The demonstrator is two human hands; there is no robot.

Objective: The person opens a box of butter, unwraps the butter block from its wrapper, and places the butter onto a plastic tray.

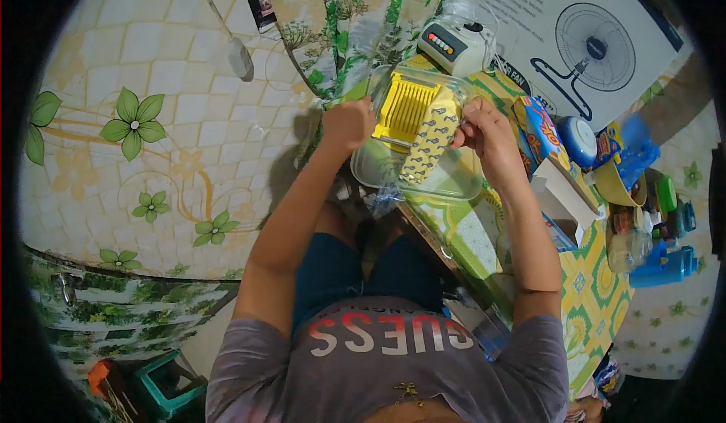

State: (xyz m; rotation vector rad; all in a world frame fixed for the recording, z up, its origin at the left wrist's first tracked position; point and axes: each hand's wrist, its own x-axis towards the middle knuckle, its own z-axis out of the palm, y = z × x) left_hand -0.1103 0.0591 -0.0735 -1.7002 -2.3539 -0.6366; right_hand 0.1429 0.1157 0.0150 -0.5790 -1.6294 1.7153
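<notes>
A clear plastic container [461, 186] rests near the edge of the table in front of me. Over it is a yellow slotted slicer [408, 111], its parallel bars facing up. My left hand [348, 126] is closed at the slicer's left edge, with its fingertips mostly hidden. A yellow strip with grey spoon-like marks [431, 142] slants across the slicer's right side. My right hand [488, 130] pinches at the right edge of this strip. A crumpled piece of clear plastic [384, 198] hangs at the container's near side.
Behind the container stands a white device with colored buttons [452, 45]. A large fan box [582, 37] leans at the back right. To the right are snack packs [541, 132], an open white carton [563, 200], a yellow bowl [614, 183] and several bottles and jars [662, 219].
</notes>
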